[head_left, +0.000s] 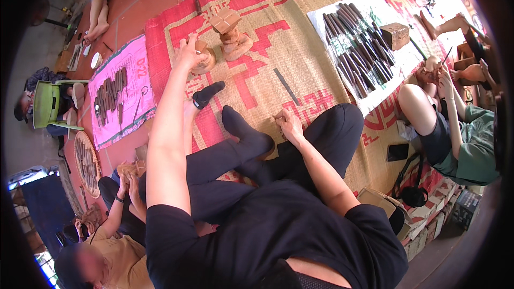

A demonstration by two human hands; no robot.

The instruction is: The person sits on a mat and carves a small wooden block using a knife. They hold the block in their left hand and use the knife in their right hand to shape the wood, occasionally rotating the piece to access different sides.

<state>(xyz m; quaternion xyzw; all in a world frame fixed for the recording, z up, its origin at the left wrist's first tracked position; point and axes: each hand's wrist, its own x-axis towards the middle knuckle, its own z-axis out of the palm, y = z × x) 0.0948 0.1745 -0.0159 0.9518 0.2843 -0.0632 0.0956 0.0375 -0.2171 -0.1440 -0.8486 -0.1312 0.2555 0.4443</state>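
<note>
My left arm stretches far forward, and my left hand (187, 53) is at a small carved wooden figure (204, 63) standing on the mat. Its fingers are bent around the figure's upper left side and partly hide it. Just right of it stands a taller carved figure (235, 45) with a flat square block on top. My right hand (289, 126) is closed in front of my right knee, fingers curled inward; whatever they hold, if anything, is hidden. Beyond that hand a flat dark metal strip (286, 86) lies on the mat.
Many dark-handled carving tools (361, 48) lie on a white cloth at right, beside a wooden block (395, 36). More tools (111, 93) rest on a pink cloth (142, 67) at left. A phone (397, 152) lies near a co-worker (476, 139); another person (115, 246) sits lower left.
</note>
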